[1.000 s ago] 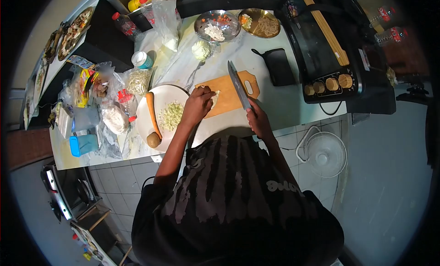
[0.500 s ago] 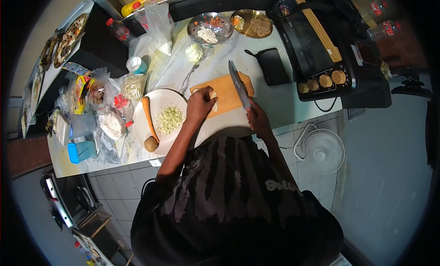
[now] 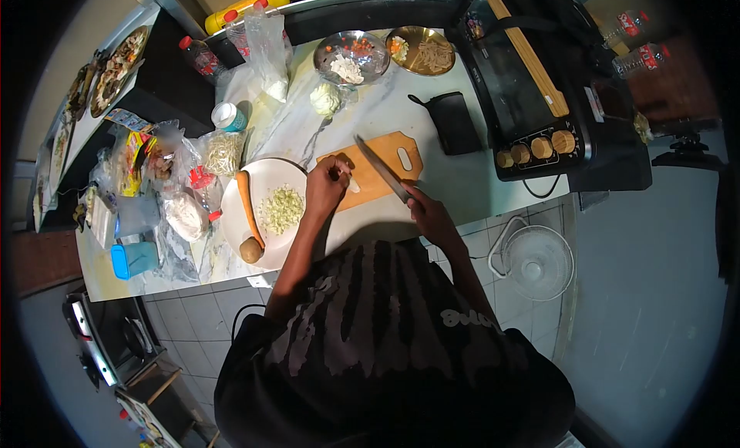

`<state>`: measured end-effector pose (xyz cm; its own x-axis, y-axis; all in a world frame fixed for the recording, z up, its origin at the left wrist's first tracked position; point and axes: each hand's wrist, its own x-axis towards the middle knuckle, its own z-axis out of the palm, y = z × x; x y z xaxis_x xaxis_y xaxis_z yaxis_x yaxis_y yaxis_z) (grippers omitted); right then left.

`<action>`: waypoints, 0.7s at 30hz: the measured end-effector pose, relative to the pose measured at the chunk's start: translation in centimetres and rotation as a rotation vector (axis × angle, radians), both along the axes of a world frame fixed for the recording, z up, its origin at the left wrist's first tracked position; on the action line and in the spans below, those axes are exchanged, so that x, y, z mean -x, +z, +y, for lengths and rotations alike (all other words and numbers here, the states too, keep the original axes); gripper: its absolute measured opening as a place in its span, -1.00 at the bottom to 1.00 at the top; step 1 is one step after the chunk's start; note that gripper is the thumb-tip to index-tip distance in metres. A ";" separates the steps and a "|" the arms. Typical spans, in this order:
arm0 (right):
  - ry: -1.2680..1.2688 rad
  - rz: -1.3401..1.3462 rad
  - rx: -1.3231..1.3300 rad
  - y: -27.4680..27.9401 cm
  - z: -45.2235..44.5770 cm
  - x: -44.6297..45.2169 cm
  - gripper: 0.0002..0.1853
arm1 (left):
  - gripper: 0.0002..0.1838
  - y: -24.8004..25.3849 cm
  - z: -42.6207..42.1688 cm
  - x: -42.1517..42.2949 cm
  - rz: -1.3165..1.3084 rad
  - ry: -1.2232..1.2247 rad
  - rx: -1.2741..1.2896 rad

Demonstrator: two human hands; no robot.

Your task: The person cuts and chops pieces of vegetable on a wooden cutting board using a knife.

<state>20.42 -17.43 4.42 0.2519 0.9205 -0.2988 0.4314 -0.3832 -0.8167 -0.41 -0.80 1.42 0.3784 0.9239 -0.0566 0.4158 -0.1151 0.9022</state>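
My right hand (image 3: 429,214) grips the handle of a large knife (image 3: 383,166). Its blade slants across a wooden cutting board (image 3: 385,148), the tip toward the board's far edge. At the board's left end is my left hand (image 3: 327,187), its fingers curled inward; whatever they may hold is too small to make out. A pale, slim piece of food (image 3: 354,186) lies on the board just right of those fingers. Left of that hand, a large white plate (image 3: 290,168) carries chopped pale-green bits (image 3: 281,210), a carrot (image 3: 249,205) and a round brown vegetable (image 3: 250,250).
Two metal plates with cut food, a silver one (image 3: 370,75) and a brassy one (image 3: 426,69), stand at the back. A cabbage (image 3: 324,99) sits before them. Rightward are a black pouch (image 3: 455,122) and an oven (image 3: 532,124); bags and a blue container (image 3: 134,259) crowd the left.
The knife has swung leftward and lies lower across the board. My left hand has drawn back left from the pale piece, and its fingers have shifted.
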 end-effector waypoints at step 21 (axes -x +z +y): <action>-0.144 -0.473 0.041 3.6 -1.3 -5.1 -0.70 | -0.67 -1.2 0.5 -0.3 -0.162 0.080 0.084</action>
